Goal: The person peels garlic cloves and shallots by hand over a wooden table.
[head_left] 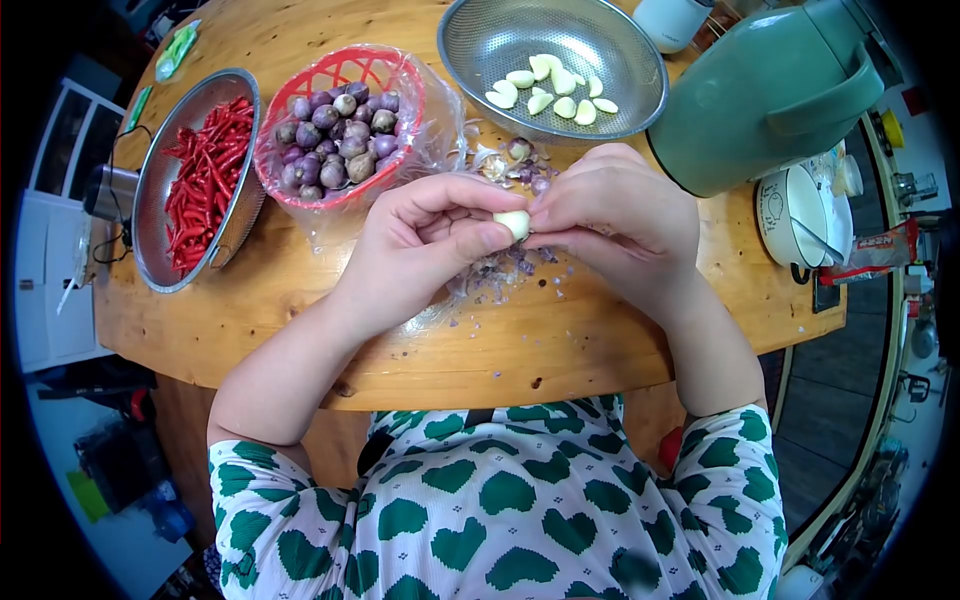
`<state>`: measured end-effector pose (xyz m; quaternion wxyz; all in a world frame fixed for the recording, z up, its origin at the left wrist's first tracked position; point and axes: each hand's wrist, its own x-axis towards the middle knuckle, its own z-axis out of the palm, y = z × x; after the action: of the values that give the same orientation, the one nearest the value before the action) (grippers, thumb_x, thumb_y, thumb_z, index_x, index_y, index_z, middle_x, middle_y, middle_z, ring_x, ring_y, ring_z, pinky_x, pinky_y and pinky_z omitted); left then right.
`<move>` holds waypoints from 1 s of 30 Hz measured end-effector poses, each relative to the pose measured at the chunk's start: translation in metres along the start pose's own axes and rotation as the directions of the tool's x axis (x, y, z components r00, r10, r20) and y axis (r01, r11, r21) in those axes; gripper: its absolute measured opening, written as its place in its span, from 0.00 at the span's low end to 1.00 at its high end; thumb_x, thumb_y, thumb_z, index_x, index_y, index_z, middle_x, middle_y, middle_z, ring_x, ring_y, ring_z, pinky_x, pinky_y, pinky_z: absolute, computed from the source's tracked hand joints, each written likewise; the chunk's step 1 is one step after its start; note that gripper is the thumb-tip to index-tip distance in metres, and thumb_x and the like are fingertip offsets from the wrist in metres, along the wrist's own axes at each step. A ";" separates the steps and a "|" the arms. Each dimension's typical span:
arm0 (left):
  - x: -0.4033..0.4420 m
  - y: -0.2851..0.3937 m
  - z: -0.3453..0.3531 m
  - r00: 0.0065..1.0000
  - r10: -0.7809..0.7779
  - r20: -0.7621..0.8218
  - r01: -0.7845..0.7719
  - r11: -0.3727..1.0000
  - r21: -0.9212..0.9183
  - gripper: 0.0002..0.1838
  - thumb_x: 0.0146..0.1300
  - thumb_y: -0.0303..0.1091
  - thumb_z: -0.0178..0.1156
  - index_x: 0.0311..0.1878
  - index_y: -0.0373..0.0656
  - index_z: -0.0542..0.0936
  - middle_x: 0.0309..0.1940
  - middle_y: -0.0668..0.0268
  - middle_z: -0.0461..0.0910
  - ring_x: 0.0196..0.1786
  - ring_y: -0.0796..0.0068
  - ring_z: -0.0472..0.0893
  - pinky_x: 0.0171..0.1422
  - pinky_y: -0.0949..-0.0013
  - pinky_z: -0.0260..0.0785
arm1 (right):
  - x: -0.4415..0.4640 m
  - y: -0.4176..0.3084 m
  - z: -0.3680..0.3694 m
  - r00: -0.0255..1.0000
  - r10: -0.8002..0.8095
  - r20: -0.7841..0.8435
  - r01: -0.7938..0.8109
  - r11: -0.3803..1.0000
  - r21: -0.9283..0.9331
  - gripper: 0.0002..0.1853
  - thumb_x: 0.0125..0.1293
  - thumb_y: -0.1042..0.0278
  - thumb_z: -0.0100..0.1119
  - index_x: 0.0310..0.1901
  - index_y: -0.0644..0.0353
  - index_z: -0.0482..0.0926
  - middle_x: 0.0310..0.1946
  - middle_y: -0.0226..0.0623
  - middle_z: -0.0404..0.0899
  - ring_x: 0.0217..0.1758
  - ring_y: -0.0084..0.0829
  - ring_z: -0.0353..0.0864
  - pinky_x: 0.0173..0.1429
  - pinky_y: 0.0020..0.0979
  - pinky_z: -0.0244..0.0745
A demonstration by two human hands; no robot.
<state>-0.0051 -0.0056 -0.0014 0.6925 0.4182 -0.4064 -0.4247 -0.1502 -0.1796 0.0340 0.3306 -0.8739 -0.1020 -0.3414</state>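
Between the thumb and fingers of my left hand point(435, 235) is a pale, whitish garlic clove point(513, 224). My right hand point(625, 215) meets it from the right, thumb and index finger pinched together at the clove's side; whatever is between those fingertips is too small to tell. Below and behind my hands, purple and papery skins point(515, 262) are scattered on the wooden table point(480, 350). A metal colander point(455, 75) beyond my hands holds several peeled cloves point(565, 107). To the left, a red plastic basket point(340, 62) lined with clear plastic holds several round purple bulbs point(345, 140).
A metal strainer point(150, 235) of red chilies point(208, 185) is at the left. On the right stand a large green jug point(760, 100) and a white enamel pot point(775, 225) with a spoon. A white container point(668, 22) is behind the colander.
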 end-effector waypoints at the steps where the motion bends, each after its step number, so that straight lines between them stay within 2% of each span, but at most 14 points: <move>1: 0.000 0.000 0.000 1.000 -0.003 0.004 0.003 1.000 0.000 0.13 0.71 0.22 0.61 0.57 0.34 0.81 0.53 0.61 0.83 0.53 0.75 0.84 0.60 0.71 0.78 | -0.001 0.002 -0.001 1.000 -0.011 0.018 0.011 1.000 -0.006 0.09 0.53 0.71 0.76 0.36 0.54 0.86 0.34 0.28 0.87 0.39 0.30 0.85 0.48 0.32 0.75; 3: 0.000 0.001 0.000 1.000 -0.008 0.012 0.008 1.000 -0.001 0.13 0.71 0.22 0.61 0.57 0.35 0.81 0.54 0.61 0.83 0.54 0.75 0.83 0.60 0.71 0.78 | 0.000 0.002 -0.002 0.999 -0.029 0.043 0.031 0.998 -0.046 0.10 0.53 0.72 0.75 0.37 0.54 0.85 0.35 0.28 0.86 0.40 0.31 0.85 0.48 0.32 0.75; 6: -0.003 0.006 -0.002 0.984 -0.177 -0.018 0.175 0.981 -0.085 0.14 0.72 0.29 0.61 0.59 0.40 0.78 0.56 0.62 0.81 0.57 0.75 0.80 0.61 0.70 0.74 | 0.003 -0.003 -0.003 0.996 -0.046 0.071 0.055 0.990 -0.133 0.10 0.54 0.74 0.73 0.38 0.54 0.85 0.36 0.30 0.85 0.41 0.33 0.84 0.48 0.33 0.76; 8: -0.001 0.009 -0.002 0.984 -0.179 0.002 0.177 0.971 -0.160 0.16 0.72 0.30 0.61 0.60 0.41 0.77 0.57 0.63 0.81 0.58 0.76 0.80 0.62 0.70 0.74 | 0.005 -0.006 -0.002 0.993 -0.052 0.102 0.069 0.983 -0.171 0.10 0.54 0.75 0.72 0.39 0.55 0.85 0.37 0.31 0.84 0.41 0.35 0.84 0.48 0.35 0.77; 9: 0.000 0.010 -0.002 0.984 -0.180 0.013 0.179 0.964 -0.197 0.16 0.72 0.30 0.62 0.61 0.42 0.76 0.57 0.63 0.81 0.58 0.76 0.80 0.62 0.70 0.74 | 0.003 -0.005 0.000 0.997 -0.029 0.067 0.038 0.989 -0.143 0.10 0.54 0.75 0.72 0.39 0.55 0.85 0.37 0.31 0.85 0.41 0.36 0.84 0.48 0.35 0.77; 11: 0.002 0.008 0.002 0.993 -0.117 -0.008 0.111 0.956 -0.270 0.18 0.72 0.25 0.61 0.63 0.39 0.75 0.58 0.62 0.81 0.56 0.78 0.80 0.62 0.72 0.74 | -0.003 0.000 0.006 1.000 0.020 0.000 -0.020 0.996 -0.084 0.10 0.55 0.76 0.71 0.40 0.55 0.85 0.37 0.32 0.85 0.41 0.37 0.85 0.48 0.36 0.78; 12: 0.002 0.006 0.002 0.996 -0.086 -0.021 0.076 0.949 -0.306 0.19 0.72 0.23 0.60 0.64 0.37 0.74 0.58 0.61 0.81 0.55 0.79 0.81 0.62 0.73 0.74 | -0.003 0.002 0.006 1.000 0.018 0.005 -0.017 0.994 -0.111 0.10 0.56 0.76 0.70 0.40 0.55 0.85 0.37 0.32 0.85 0.41 0.37 0.85 0.48 0.36 0.78; 15: 0.002 0.002 -0.007 0.996 -0.087 0.015 0.088 0.955 -0.283 0.17 0.71 0.21 0.60 0.62 0.37 0.76 0.60 0.61 0.80 0.58 0.79 0.79 0.65 0.72 0.73 | -0.004 0.005 0.003 1.000 0.008 0.014 -0.005 0.984 -0.178 0.10 0.56 0.76 0.71 0.40 0.55 0.86 0.37 0.33 0.86 0.40 0.38 0.86 0.47 0.36 0.79; 18: 0.001 0.004 -0.004 0.992 -0.115 -0.059 0.103 0.978 -0.184 0.17 0.68 0.29 0.66 0.58 0.42 0.77 0.61 0.61 0.78 0.61 0.77 0.78 0.65 0.69 0.72 | -0.002 0.001 0.000 1.000 0.000 0.017 0.003 0.978 -0.207 0.10 0.56 0.74 0.73 0.40 0.54 0.86 0.36 0.32 0.87 0.40 0.34 0.86 0.45 0.34 0.78; 21: 0.001 -0.002 -0.005 0.995 -0.080 -0.061 0.073 0.992 -0.107 0.16 0.66 0.26 0.67 0.56 0.40 0.78 0.59 0.62 0.79 0.59 0.76 0.79 0.64 0.70 0.73 | -0.001 -0.003 -0.004 1.000 -0.021 0.002 0.021 0.982 -0.187 0.10 0.54 0.71 0.74 0.39 0.53 0.87 0.35 0.29 0.87 0.39 0.31 0.86 0.43 0.32 0.76; 24: 0.001 0.007 0.001 0.986 -0.164 -0.043 0.157 0.978 -0.136 0.15 0.66 0.23 0.68 0.54 0.38 0.79 0.55 0.63 0.81 0.56 0.76 0.81 0.63 0.71 0.74 | 0.000 -0.005 -0.001 0.998 -0.048 -0.045 0.040 0.986 -0.161 0.09 0.54 0.69 0.76 0.37 0.52 0.88 0.35 0.27 0.87 0.38 0.28 0.85 0.42 0.30 0.75; 30: -0.001 0.003 0.000 0.992 -0.117 -0.039 0.111 0.985 -0.130 0.14 0.65 0.24 0.69 0.53 0.38 0.80 0.51 0.64 0.82 0.53 0.77 0.82 0.62 0.72 0.75 | -0.002 -0.003 0.002 0.993 -0.115 -0.020 0.111 0.982 -0.154 0.09 0.54 0.70 0.75 0.37 0.53 0.87 0.35 0.27 0.87 0.38 0.28 0.86 0.41 0.30 0.75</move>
<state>-0.0050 -0.0042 0.0010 0.7015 0.4057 -0.3376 -0.4788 -0.1517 -0.1761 0.0332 0.2444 -0.8844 -0.1206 -0.3788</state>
